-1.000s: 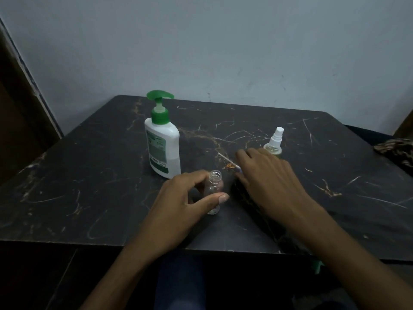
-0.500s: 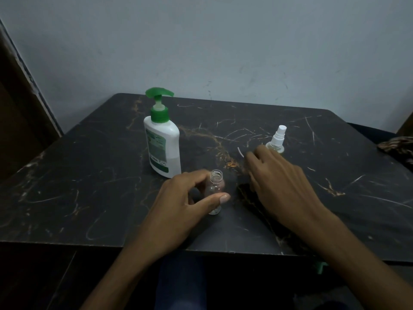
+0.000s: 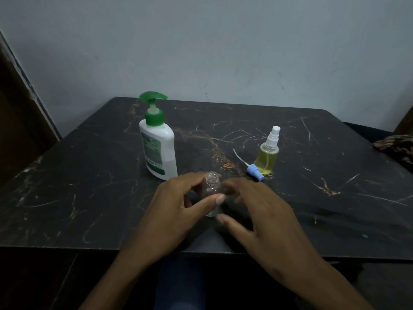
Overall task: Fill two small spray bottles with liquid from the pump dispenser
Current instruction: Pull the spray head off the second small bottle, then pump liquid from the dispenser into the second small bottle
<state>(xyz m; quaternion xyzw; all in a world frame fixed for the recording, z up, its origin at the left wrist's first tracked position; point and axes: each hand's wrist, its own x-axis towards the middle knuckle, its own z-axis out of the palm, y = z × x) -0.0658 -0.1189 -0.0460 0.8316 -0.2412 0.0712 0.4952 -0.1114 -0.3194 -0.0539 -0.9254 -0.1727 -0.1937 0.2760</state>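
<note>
Head view. Tabletop (image 3: 89,198) — black, marble-patterned, scratched, filling the middle of the frame below a pale wall.

Empty bottle (image 3: 211,193) — small, clear, uncapped, upright at centre frame near the front edge. Left hand (image 3: 176,211) grips it, fingers (image 3: 220,199) and thumb curled round its body. Right hand (image 3: 263,211) sits just right of it, its fingers spread and loosely bent, holding nothing; whether its fingertips touch the bottle cannot be told.

Pump dispenser (image 3: 157,142) — white body, green pump head, upright at upper left of centre, just behind the left hand.

Filled bottle (image 3: 268,157) — small, yellow liquid inside, white spray cap on, upright at right of centre.

Spray cap (image 3: 254,172) — blue, loose, lying on its side with its white tube pointing up-left, just beside the filled bottle's base.

Patterned cloth (image 3: 395,146) — at the right edge.
</note>
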